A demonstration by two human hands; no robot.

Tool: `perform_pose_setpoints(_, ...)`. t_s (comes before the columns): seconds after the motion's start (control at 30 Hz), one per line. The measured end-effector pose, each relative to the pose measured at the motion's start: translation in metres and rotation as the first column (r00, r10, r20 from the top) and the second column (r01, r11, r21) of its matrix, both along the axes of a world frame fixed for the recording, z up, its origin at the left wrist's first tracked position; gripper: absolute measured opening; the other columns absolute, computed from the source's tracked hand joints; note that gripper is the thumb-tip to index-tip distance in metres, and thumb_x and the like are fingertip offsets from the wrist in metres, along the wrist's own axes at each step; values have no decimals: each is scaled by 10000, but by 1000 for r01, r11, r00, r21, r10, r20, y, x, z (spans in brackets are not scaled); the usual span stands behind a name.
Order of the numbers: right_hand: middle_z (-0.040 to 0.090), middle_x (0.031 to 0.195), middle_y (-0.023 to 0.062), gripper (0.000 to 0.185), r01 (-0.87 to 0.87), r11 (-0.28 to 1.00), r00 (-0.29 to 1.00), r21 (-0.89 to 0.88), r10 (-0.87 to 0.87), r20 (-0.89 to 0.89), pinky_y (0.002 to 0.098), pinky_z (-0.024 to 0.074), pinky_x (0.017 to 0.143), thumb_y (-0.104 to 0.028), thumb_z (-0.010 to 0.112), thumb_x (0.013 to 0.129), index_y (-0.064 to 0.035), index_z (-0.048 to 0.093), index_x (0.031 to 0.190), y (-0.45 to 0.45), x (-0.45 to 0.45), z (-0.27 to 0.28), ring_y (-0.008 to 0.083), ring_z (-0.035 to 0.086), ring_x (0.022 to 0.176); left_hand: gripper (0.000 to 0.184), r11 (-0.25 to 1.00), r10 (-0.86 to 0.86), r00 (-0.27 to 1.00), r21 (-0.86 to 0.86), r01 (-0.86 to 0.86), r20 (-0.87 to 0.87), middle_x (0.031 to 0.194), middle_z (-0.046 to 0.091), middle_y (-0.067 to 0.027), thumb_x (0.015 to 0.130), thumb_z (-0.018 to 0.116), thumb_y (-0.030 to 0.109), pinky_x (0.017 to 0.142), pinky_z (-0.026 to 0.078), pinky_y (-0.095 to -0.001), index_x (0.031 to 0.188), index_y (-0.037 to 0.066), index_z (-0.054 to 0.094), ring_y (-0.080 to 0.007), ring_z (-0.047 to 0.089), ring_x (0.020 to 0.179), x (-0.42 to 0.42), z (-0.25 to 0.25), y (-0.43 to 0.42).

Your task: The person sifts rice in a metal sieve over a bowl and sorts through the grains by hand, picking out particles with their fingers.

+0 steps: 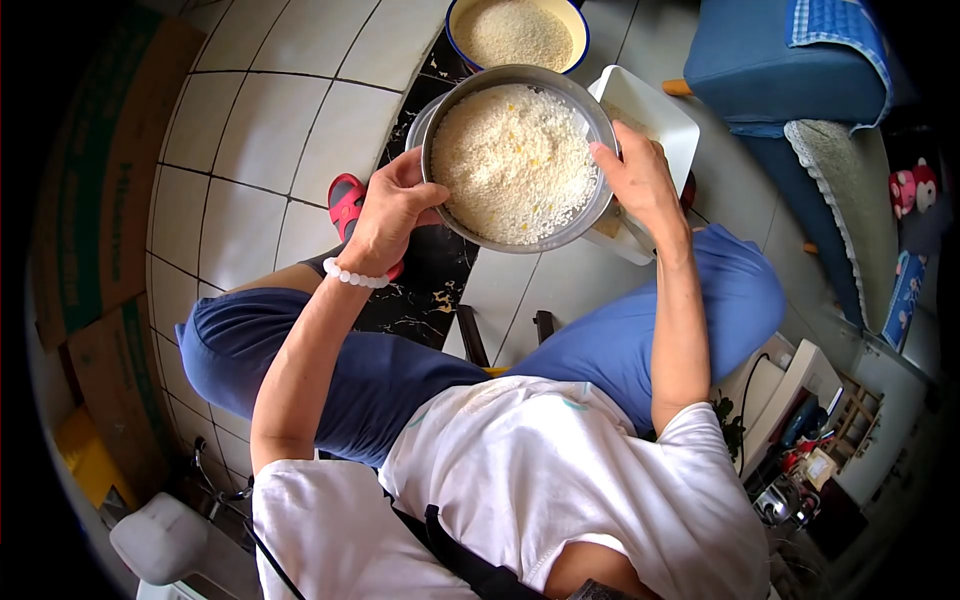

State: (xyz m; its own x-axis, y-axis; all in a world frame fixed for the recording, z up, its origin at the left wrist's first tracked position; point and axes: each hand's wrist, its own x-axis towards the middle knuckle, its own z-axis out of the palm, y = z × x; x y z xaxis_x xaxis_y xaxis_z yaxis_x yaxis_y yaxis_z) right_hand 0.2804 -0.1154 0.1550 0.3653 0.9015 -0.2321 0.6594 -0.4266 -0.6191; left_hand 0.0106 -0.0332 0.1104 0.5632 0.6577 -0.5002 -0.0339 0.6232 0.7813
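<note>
A round grey metal pan [604, 130] is held up between my two hands, filled with white rice [510, 165] with several yellow bits in it. The rice hides the pan's bottom. My left hand [392, 205] grips the left side, thumb over the rim and fingers underneath. On the opposite side my right hand [640, 175] is closed round the rim, thumb on top. Just beyond the pan stands a cream enamel basin [460, 22] with a blue rim, holding more pale grains. Partly below the pan, near my right hand, lies a white rectangular tray [680, 135].
My knees are spread on both sides below the pan. A red sandal [346, 200] shows on the tiled floor [250, 150]. Cardboard boxes [120, 200] stand at the left, a blue upholstered seat [770, 70] at the upper right. Cluttered shelves [800, 400] are at the lower right.
</note>
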Motion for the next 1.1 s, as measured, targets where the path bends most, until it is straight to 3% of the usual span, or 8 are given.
perform_pose_setpoints(0.23, 629, 753, 149, 209, 108, 992, 876, -71, -128, -465, 289, 457, 341, -17, 454, 839, 54, 530, 1020, -6, 1, -65, 173, 585, 437, 523, 982, -119, 969, 121, 148, -218, 1278, 575, -60, 958, 585, 288, 940, 460, -329, 1400, 44, 445, -153, 538, 1163, -6, 2, 14)
perform_pose_setpoints(0.3, 640, 738, 95, 329, 173, 980, 845, -100, -200, -497, 235, 443, 350, -33, 470, 870, 20, 521, 1190, -10, -7, -87, 123, 570, 455, 645, 997, 74, 996, -6, -74, -55, 1460, 415, -99, 980, 501, 450, 1028, 371, -377, 1470, 62, 342, -191, 405, 1311, -13, -20, 20)
perform_pose_setpoints(0.33, 640, 738, 95, 329, 178, 979, 844, -98, -203, -497, 235, 443, 350, -33, 470, 870, 20, 521, 1190, -11, -9, -95, 123, 570, 455, 819, 999, 19, 998, -24, -21, -63, 1598, 146, -108, 955, 411, 611, 1132, 220, -455, 1531, 78, 176, -240, 196, 1443, -17, -24, 24)
perform_pose_setpoints(0.47, 635, 830, 153, 271, 412, 902, 721, -128, -408, -560, 276, 477, 337, 6, 453, 834, 30, 511, 1098, -21, -16, -131, 187, 600, 448, 969, 994, 47, 998, -101, -51, -33, 1617, -105, -67, 899, 319, 742, 1167, -8, -511, 1542, 96, -10, -245, -70, 1488, -26, -47, 27)
perform_pose_setpoints(0.7, 632, 833, 152, 329, 476, 859, 587, -186, -468, -661, 285, 495, 349, 21, 438, 841, 8, 488, 1166, -27, -53, -151, 201, 602, 452, 884, 976, -144, 977, -143, 167, 154, 1626, -46, -32, 918, 224, 735, 1170, 0, -482, 1553, 146, 44, -219, -62, 1490, -5, -62, 14)
perform_pose_setpoints(0.9, 628, 830, 175, 220, 587, 801, 572, -121, -516, -638, 298, 501, 342, 27, 418, 848, 42, 470, 1061, -24, -45, -144, 225, 610, 450, 875, 971, 160, 987, -178, -162, -26, 1626, -50, -29, 935, 199, 708, 1166, -49, -473, 1545, 98, 56, -214, -75, 1490, -23, -78, 28)
perform_pose_setpoints(1.07, 620, 855, 198, 239, 454, 878, 696, -148, -453, -557, 320, 508, 340, 35, 410, 845, 56, 459, 1077, -21, -63, -131, 252, 624, 463, 686, 955, -14, 972, -285, 83, 236, 1513, 361, -32, 990, 231, 601, 1136, 173, -465, 1499, 146, 296, -193, 267, 1396, -13, -82, 19)
perform_pose_setpoints(1.1, 621, 855, 195, 248, 470, 867, 660, -162, -468, -587, 315, 506, 339, 31, 414, 844, 54, 464, 1087, -20, -52, -134, 250, 623, 463, 703, 969, -23, 998, -243, 35, 50, 1534, 331, -36, 988, 239, 601, 1141, 170, -455, 1505, 127, 280, -198, 252, 1413, -9, -58, 18)
